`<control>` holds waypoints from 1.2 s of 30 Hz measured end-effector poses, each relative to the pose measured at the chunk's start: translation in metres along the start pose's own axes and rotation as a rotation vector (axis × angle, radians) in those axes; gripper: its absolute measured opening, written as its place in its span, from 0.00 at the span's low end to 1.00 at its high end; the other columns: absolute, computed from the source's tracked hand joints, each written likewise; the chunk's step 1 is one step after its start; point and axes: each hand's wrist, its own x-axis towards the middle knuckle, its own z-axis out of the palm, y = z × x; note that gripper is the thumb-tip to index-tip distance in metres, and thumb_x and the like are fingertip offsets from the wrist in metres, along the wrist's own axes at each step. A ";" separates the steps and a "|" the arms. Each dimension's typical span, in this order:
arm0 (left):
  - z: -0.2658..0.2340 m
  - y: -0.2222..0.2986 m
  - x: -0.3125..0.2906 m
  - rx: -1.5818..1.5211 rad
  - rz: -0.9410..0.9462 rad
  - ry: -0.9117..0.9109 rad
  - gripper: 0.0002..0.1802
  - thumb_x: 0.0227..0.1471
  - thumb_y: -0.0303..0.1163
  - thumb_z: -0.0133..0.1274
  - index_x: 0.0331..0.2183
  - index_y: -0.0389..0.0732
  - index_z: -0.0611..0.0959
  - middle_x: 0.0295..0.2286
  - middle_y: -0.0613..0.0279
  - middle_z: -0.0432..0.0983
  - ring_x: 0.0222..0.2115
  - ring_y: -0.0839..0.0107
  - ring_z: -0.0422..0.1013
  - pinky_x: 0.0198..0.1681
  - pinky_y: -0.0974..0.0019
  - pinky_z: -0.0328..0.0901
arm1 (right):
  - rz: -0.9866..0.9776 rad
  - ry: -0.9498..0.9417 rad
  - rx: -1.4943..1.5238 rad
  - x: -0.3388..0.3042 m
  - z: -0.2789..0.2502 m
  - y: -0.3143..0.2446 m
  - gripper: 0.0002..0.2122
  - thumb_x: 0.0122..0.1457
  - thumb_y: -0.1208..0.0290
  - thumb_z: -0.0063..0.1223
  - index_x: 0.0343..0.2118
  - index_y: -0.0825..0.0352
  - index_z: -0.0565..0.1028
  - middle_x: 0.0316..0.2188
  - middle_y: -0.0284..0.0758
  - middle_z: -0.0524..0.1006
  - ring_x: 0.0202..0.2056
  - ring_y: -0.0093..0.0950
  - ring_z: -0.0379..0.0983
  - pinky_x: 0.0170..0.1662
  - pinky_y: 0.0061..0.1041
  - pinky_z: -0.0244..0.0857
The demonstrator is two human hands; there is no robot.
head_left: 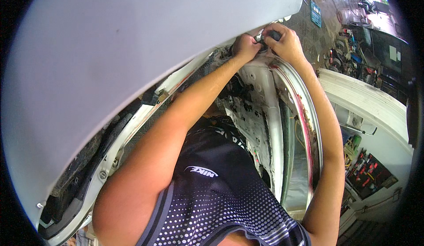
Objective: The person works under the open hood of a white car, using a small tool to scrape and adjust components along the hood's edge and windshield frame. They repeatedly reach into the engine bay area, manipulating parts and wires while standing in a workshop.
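Both of my arms reach forward to the far edge of a white car body, where its frame meets a large pale grey panel [145, 34]. My left hand [247, 47] is closed, its fingertips against a small metallic piece [258, 38] in the gap; part of the fingers is hidden. Close beside it, my right hand [285, 42] curls its fingers and thumb around a short dark cylindrical piece [274, 35]. Whether the dark and metallic parts are one tool, I cannot tell. Below my hands lies the worn white inner frame [260, 78].
A curved white frame edge with a red, rusty strip [304, 109] runs along my right forearm. The grey panel overhangs my left arm. Further right are a white ledge [366, 91], a board of red and black tools [369, 173] and a blue case [316, 14] on the floor.
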 end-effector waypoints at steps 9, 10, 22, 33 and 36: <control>-0.005 0.015 0.003 0.053 -0.061 0.063 0.24 0.37 0.48 0.68 0.30 0.37 0.86 0.31 0.47 0.82 0.35 0.50 0.79 0.40 0.52 0.73 | 0.049 -0.007 -0.015 0.000 0.004 0.006 0.10 0.49 0.62 0.60 0.34 0.57 0.81 0.30 0.41 0.81 0.36 0.43 0.79 0.42 0.38 0.72; -0.008 0.020 0.001 0.118 -0.058 0.028 0.25 0.38 0.49 0.68 0.31 0.37 0.86 0.31 0.47 0.82 0.35 0.50 0.79 0.40 0.52 0.73 | 0.056 -0.013 -0.006 0.001 0.003 0.005 0.10 0.49 0.62 0.59 0.34 0.57 0.81 0.30 0.41 0.81 0.36 0.43 0.79 0.42 0.38 0.72; -0.004 -0.002 0.005 0.183 -0.060 -0.001 0.29 0.41 0.55 0.67 0.29 0.34 0.84 0.29 0.48 0.82 0.29 0.54 0.78 0.35 0.53 0.71 | 0.049 -0.008 -0.035 0.001 0.001 -0.001 0.11 0.49 0.62 0.59 0.34 0.59 0.81 0.29 0.41 0.81 0.35 0.42 0.80 0.41 0.37 0.72; 0.010 -0.057 -0.004 -0.394 -0.294 0.111 0.12 0.55 0.35 0.62 0.31 0.35 0.84 0.26 0.60 0.80 0.20 0.73 0.73 0.22 0.66 0.65 | 0.037 0.025 -0.031 0.003 0.007 0.003 0.11 0.48 0.63 0.58 0.35 0.59 0.81 0.30 0.43 0.81 0.35 0.43 0.79 0.41 0.37 0.72; 0.019 -0.044 0.002 -0.517 -0.342 0.133 0.12 0.54 0.33 0.61 0.34 0.32 0.84 0.28 0.54 0.82 0.23 0.66 0.76 0.28 0.61 0.68 | 0.062 0.014 -0.047 0.003 0.008 0.005 0.11 0.49 0.63 0.59 0.34 0.59 0.82 0.30 0.43 0.81 0.34 0.44 0.79 0.40 0.38 0.72</control>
